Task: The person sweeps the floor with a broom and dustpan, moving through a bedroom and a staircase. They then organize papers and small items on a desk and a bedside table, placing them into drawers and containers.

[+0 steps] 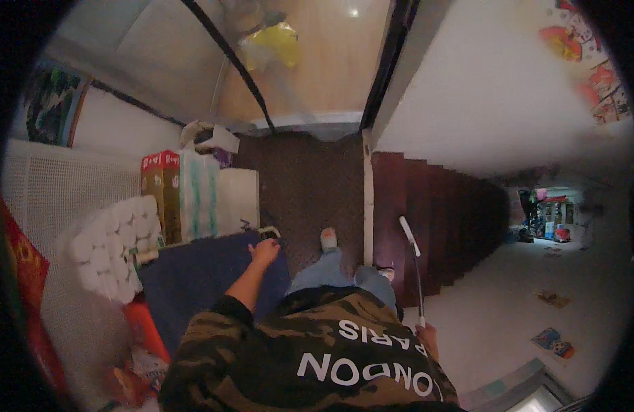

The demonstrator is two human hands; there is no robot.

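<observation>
My left hand (pixel 265 251) is at the far edge of a dark blue covered surface (pixel 203 283), its thumb apart from the fingers. Its fingertips are beside a small dark object with a pale rim (pixel 269 234); whether they grip it cannot be told. Low on the right side, my right hand (pixel 427 335) is closed around the grip of a long thin rod (pixel 419 283). The rod's far end is a white elongated head (pixel 410 236), held over dark red stairs (pixel 440 221).
Left stand a pack of white rolls (pixel 118 247), a red and gold carton (pixel 161 195) and a pale box (pixel 238 198). Red bags (pixel 136 376) lie lower left. A pale post edge (pixel 368 206) separates the brown floor (pixel 311 180) from the stairs. A glass panel (pixel 306 62) stands ahead.
</observation>
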